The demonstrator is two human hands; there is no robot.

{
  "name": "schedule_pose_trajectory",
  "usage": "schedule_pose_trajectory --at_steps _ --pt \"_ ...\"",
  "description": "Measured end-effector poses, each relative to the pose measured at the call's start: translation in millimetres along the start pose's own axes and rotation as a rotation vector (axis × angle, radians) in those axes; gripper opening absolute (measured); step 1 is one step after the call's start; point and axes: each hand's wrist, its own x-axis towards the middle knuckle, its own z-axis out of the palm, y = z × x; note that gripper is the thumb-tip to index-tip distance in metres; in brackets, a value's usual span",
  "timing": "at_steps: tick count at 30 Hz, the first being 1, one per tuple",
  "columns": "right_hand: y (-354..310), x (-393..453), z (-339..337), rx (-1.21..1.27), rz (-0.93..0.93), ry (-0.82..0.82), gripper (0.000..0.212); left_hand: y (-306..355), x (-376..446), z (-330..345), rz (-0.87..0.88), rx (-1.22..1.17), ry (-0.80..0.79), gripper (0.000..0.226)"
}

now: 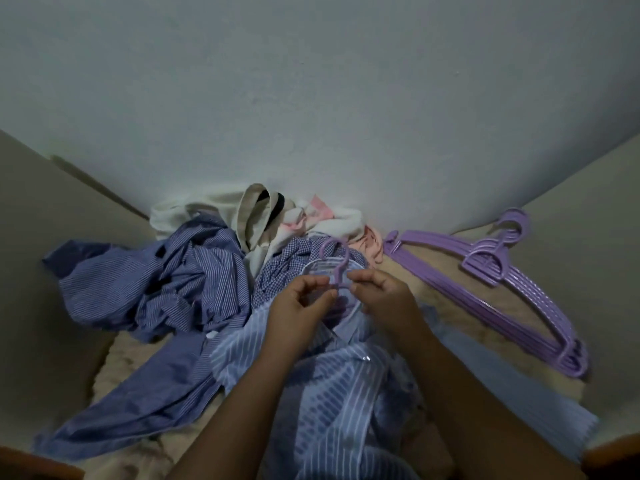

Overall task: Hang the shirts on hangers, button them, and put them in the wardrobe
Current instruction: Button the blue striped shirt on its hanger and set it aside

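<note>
Nearest the camera lies the pale blue shirt with broad white stripes (332, 393), spread over the beige blanket (446, 306) and running from the bottom edge up to my hands. Its collar end sits on a lilac plastic hanger (334, 263), whose hook rises just above the fingers. My left hand (299, 306) has thumb and fingers curled and pinching the shirt fabric at the collar, just left of the hanger neck. My right hand (384, 296) pinches the opposite collar edge, just right of the neck; the two hands are near each other with the hook stem between them. I cannot tell whether any button is fastened; the fabric under the fingers is blurred. Left of the hands, a crumpled dark blue shirt with fine white stripes (166, 289) is heaped on the blanket, with one part trailing toward the lower left. Behind the hands lies a blue checked garment (287, 268), and beyond it cream and pink-white clothes (263, 216) are piled against the grey-white wall (311, 98). To the right, well apart from the hands, a stack of lilac plastic hangers (491, 289) lies flat on the blanket.
</note>
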Motion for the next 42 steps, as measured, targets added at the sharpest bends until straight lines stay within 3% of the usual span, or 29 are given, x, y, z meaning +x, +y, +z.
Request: schedule_pose_trajectory --at_steps 3,6,7,12,20,37,42 --pt "3 23 1 -0.069 -0.027 0.002 0.025 -10 15 3 0.136 0.194 0.036 0.024" --pt "9 39 1 -0.128 -0.002 -0.051 0.023 -21 23 2 0.269 0.484 0.090 0.004" --pt "9 43 2 -0.130 0.012 -0.083 0.022 -24 25 2 0.269 0.535 0.113 0.009" --pt "1 53 5 -0.126 0.036 -0.190 0.023 -26 31 -2 0.252 0.576 0.178 0.017" --pt "-39 42 -1 -0.155 -0.048 -0.179 0.031 5 31 -12 0.245 0.506 0.008 0.026" --pt "-247 -37 -44 -0.046 -0.397 0.043 0.024 214 -7 -33 0.727 0.493 -0.026 0.047" --pt "-305 -77 -57 0.080 -0.490 0.048 0.025 278 -31 -26 0.874 0.606 -0.030 0.053"
